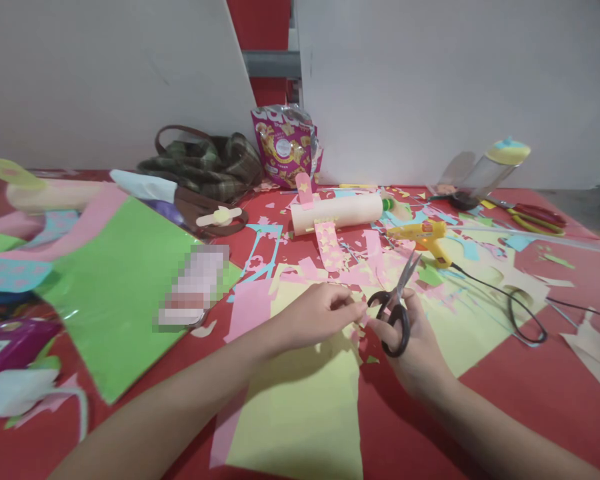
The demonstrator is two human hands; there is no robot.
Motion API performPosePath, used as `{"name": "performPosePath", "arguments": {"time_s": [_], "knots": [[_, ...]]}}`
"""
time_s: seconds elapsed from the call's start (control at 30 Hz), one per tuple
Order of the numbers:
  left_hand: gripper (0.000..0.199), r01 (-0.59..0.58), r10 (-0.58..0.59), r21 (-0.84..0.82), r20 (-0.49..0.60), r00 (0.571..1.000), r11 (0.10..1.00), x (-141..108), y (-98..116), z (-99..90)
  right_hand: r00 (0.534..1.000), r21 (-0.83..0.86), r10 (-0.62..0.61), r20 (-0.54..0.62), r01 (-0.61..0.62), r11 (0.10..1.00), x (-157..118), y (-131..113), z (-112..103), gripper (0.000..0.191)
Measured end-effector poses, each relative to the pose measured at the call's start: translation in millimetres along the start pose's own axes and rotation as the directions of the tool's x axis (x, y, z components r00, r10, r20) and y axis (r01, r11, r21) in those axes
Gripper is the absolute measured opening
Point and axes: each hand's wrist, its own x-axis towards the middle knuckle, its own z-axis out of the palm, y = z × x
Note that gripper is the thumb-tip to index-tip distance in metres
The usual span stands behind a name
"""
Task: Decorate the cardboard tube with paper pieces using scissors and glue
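Note:
My right hand is closed around a pair of black-handled scissors, whose blades point up and away from me. My left hand is closed in a pinch, its fingertips meeting those of my right hand. A tiny pink scrap seems to sit between the fingertips, too small to make out well. Under both hands lie a yellow paper sheet and a pink sheet. Beyond them rests a cream paper tube with pink star-patterned strips attached.
A yellow glue gun with a black cord lies at the right. Paper scraps cover the middle. At left are a green sheet pack and a blurred phone. Farther back stand a purple snack bag, a plaid bag and a clear bottle.

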Motion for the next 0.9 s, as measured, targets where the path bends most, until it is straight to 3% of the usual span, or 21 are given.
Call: {"name": "performPosePath", "arguments": {"time_s": [0.27, 0.4, 0.6, 0.77, 0.9], "knots": [[0.030, -0.048, 0.050, 0.019, -0.073, 0.996, 0.999, 2, -4, 10.4, 0.998, -0.024, -0.063, -0.030, 0.062, 0.998, -1, 1, -1, 0.029], [0.029, -0.066, 0.070, 0.049, -0.085, 0.994, 0.997, 2, -5, 10.1, 1.000, -0.008, -0.025, -0.007, 0.025, 1.000, 0, 2, -1, 0.029], [0.029, -0.033, 0.057, 0.148, -0.164, 0.985, 0.988, 0, 2, -13.9, 0.964, 0.009, 0.115, 0.239, -0.121, 0.993, -1, 4, -1, 0.029], [0.029, 0.005, 0.045, 0.176, -0.280, 0.959, 0.984, -4, 7, -32.0, 0.903, 0.046, 0.077, 0.423, -0.106, 0.993, -4, 8, -2, 0.027], [0.027, 0.018, 0.049, 0.239, -0.270, 0.962, 0.971, -8, 10, -34.4, 0.863, 0.017, 0.093, 0.496, -0.117, 0.993, -5, 8, -4, 0.034]]}}
